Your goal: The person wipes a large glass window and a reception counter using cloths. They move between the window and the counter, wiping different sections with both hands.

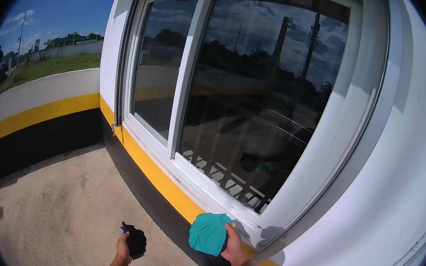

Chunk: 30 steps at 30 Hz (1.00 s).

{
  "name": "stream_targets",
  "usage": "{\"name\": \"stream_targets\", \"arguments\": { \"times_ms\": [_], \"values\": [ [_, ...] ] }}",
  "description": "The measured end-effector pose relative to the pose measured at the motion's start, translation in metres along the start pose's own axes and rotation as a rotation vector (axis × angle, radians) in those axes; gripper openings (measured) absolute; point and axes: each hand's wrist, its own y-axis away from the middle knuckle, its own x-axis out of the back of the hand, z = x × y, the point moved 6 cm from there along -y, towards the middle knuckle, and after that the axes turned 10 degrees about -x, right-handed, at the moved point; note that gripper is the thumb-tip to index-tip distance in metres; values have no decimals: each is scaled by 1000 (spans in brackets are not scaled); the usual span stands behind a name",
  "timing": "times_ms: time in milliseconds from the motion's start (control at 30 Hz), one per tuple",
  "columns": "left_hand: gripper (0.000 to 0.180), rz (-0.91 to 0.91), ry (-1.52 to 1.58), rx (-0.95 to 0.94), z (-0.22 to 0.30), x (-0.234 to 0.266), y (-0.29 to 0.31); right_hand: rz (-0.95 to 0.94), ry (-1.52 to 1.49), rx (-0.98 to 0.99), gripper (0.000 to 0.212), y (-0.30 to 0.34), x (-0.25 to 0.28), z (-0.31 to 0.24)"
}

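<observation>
Two cloths: teal cloth (208, 233) in right hand (233, 246), dark cloth (135, 240) in left hand (122, 250).

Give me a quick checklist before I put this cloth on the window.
1. Teal cloth gripped in right hand: ok.
2. Dark object held in left hand, low and off the wall: ok; what it is, cannot tell.
3. Cloth close to the white frame: ok.
4. Glass shut: ok.
5. Glass dirty or clean: cannot tell, reflections cover it.
6. Concrete floor dry: ok.
</observation>
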Motion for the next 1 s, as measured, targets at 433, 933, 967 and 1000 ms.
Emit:
{"name": "stream_targets", "arguments": {
  "times_ms": [433,933,967,1000],
  "values": [
    [50,-243,-368,-1437,413,-623,-279,174,-286,476,56,55,35,-34],
    [85,-55,-835,-1941,549,-880,-291,170,-434,399,55,-20,88,-42],
    [79,-76,-814,-2032,535,-887,-276,191,-440,402,55,-17,92,-41],
    [74,-92,-794,-2132,526,-895,-254,197,-445,402,55,-16,93,-41]
  ]
}}
